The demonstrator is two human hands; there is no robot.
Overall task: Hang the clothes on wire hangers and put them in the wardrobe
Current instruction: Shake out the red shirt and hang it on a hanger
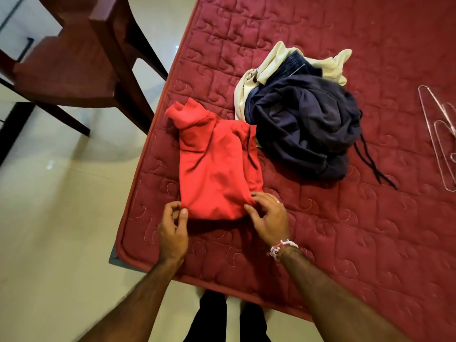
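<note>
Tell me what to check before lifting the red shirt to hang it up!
1. The left hand and right hand are at the red shirt's near corners: ok.
2. The fingers really pinch the cloth: cannot tell.
3. Nothing lies on top of the shirt: ok.
4. The shirt is opened out for hanging: not ok, it lies folded.
5. The wire hangers wait on the mattress, to the right: ok.

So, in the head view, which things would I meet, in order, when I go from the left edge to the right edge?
wooden chair → red garment → dark navy garment → wire hangers
</note>
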